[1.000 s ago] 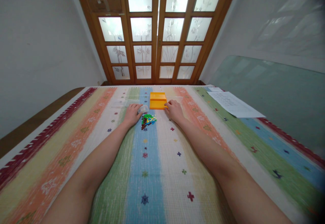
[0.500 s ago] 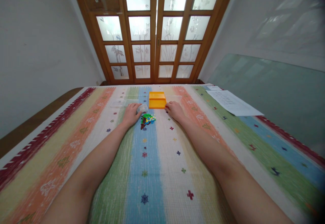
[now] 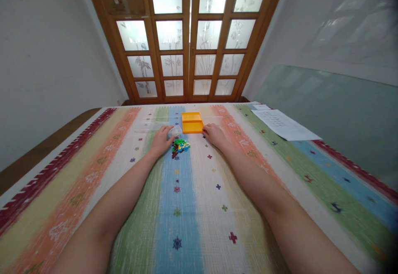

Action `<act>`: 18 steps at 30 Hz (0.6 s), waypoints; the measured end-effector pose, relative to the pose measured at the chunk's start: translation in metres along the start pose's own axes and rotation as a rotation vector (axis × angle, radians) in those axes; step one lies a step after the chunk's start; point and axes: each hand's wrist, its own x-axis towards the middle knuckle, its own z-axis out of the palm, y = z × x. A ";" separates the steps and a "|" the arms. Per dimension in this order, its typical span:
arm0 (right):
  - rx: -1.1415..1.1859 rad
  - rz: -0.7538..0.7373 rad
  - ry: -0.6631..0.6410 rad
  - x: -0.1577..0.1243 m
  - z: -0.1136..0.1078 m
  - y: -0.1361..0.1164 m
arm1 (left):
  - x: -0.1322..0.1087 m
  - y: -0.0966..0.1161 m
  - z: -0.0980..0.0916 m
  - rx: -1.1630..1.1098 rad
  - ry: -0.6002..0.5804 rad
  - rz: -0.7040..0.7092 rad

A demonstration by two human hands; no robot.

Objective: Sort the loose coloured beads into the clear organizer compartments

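My left hand [image 3: 161,140] curls its fingers around the left side of a small clear plastic container [image 3: 175,132], which tilts over the cloth. Just in front of it lies a pile of tiny green, blue, yellow, white and brown pieces [image 3: 180,147], too small to make out singly. An orange plastic box [image 3: 192,127] with two sections stands beyond the pile. At its near right corner, my right hand [image 3: 214,133] has its fingers closed on the edge.
A striped tablecloth [image 3: 177,224] covers the table. Flat clear plastic [image 3: 149,127] lies left of the orange box, and another clear sheet [image 3: 214,119] to its right. Printed paper [image 3: 284,124] rests near the right edge. Wooden glass doors [image 3: 190,50] stand behind.
The small clear container has tipped slightly in my left hand. My right hand stays at the orange box's corner. The whole view has shifted a little.
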 end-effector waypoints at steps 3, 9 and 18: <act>-0.036 -0.003 -0.008 -0.001 -0.002 -0.003 | -0.001 0.000 0.001 -0.006 0.002 -0.006; -0.119 -0.015 0.006 -0.004 -0.010 -0.004 | 0.000 0.001 0.001 -0.057 0.022 -0.024; 0.126 -0.207 0.268 -0.004 -0.015 -0.036 | 0.003 0.028 0.003 -0.318 0.072 -0.147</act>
